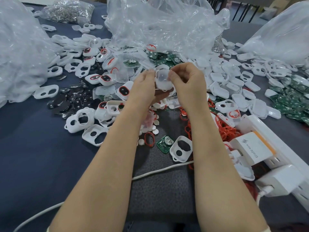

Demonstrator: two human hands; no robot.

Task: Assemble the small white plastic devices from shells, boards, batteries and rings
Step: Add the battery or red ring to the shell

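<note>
Left hand and right hand apparently pinch one white shell.

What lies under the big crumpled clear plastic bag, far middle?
Green circuit boards and a red-ringed white shell show at the clear plastic bag's near edge; anything deeper is hidden.

Dark table — strewn with white shells.

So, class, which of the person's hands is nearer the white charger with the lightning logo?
Right. The right hand is up-table and left of the white charger; the left hand sits further left again. Both pinch one white shell.
</note>
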